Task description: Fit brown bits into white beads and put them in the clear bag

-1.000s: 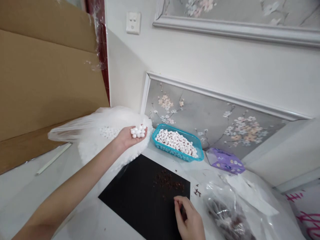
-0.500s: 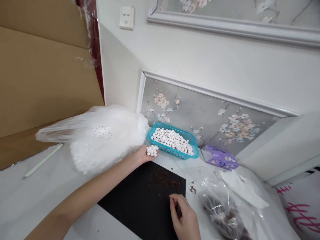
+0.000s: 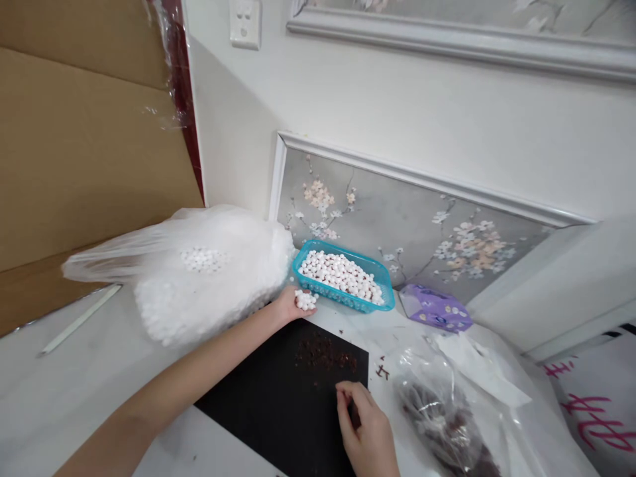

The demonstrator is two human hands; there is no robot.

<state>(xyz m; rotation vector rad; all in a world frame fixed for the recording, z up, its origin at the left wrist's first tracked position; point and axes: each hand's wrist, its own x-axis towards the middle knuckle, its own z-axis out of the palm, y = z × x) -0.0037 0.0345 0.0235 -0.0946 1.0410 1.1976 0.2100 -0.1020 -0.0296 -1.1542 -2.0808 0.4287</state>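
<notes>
White balls (image 3: 306, 300) neared basket (image 3: 342, 299), left hand (image 3: 289, 304) cupping them, right hand (image 3: 365, 423) curled, contents unclear.

So the mat (image 3: 263, 404) was on the counter (image 3: 203, 444) with a pile of bits (image 3: 325, 352) toward its far right corner, the right hand (image 3: 368, 424) over its right edge, and the left hand (image 3: 288, 306), balls (image 3: 305, 300) in the palm, past its far side between the ball bag (image 3: 199, 291) on the left and the basket (image 3: 342, 301). Behind the basket, more balls inside, stood a framed panel (image 3: 397, 199), with a packet (image 3: 437, 308) just right. A plastic bag (image 3: 447, 424) lay right of the right hand.
</notes>
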